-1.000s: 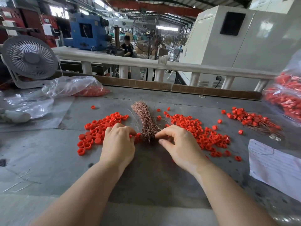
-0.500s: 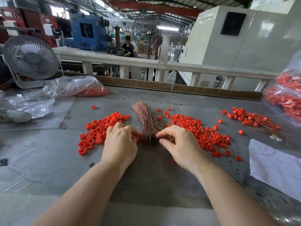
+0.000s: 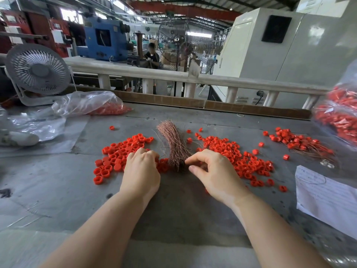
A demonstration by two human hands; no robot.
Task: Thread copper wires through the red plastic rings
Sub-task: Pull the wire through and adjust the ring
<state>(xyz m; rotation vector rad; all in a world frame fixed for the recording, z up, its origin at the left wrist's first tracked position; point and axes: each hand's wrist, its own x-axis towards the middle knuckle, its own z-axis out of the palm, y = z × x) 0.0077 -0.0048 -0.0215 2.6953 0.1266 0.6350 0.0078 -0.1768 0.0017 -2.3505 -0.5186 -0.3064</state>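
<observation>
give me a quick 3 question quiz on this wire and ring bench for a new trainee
1. True or false: the copper wire bundle lies between two spreads of red rings.
2. Which hand reaches for the bundle's near end? A) left hand B) right hand
3. Fill in: the rings already threaded with wires lie at the far ____ of the table.

Key: 1 true; 2 B; 3 right

Left hand [image 3: 142, 171] fingertips hidden.
</observation>
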